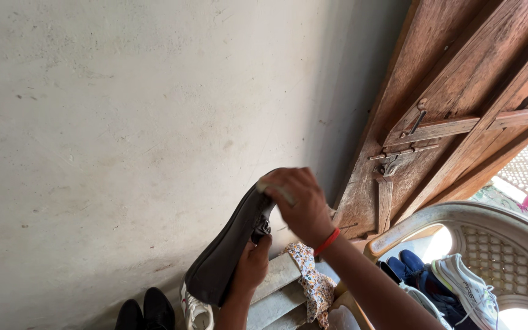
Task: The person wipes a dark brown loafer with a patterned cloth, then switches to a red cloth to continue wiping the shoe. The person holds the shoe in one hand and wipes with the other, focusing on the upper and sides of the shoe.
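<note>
Both hands hold 1 dark grey shoe [227,250] up in front of the plaster wall [123,122], centre of the scene, toe end pointing down-left. Left hand [253,266] grips it from below, fingers closed on the shoe near the heel opening. Right hand [297,205] is on the top end of the shoe, fingers curled around a small pale thing [276,192]; cannot tell what it is. 1 red band [326,242] on the right wrist. Below the hands, a flowered cloth [313,284] lies on a pale plastic chair [459,214]. Approx. 2 sports shoes [459,287] lie at near right behind it, white & blue. At near left on the floor, 1 pair of black shoes [145,311], and 1 white shoe [195,311] just beside. Wooden door [459,91] at far right.
</note>
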